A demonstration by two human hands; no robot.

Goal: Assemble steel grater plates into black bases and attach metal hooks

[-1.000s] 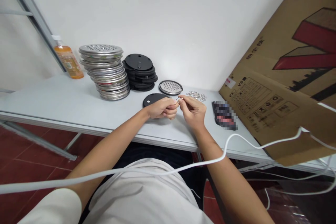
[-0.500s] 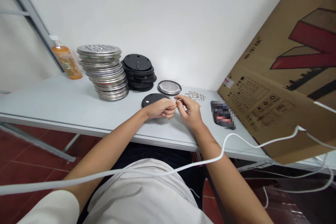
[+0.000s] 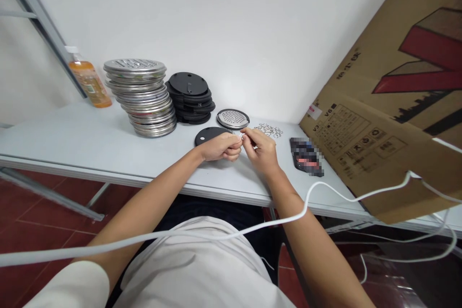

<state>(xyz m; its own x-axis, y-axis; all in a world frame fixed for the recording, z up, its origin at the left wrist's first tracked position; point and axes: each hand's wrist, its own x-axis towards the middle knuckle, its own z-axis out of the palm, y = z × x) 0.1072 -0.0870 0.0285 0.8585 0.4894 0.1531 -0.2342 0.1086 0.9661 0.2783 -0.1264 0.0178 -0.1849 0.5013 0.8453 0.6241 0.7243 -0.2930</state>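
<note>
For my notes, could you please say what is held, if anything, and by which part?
The left hand and right hand pinch a small shiny piece at their fingertips; which part each grip covers cannot be told.

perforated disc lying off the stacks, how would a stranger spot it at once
On the table, find the tall silvery stack, then the shorter black stack to its right. The perforated disc lies alone farther right, near the wall. Unlike the black disc partly behind the left hand, it has a silvery, hole-covered face in a black rim.
</note>
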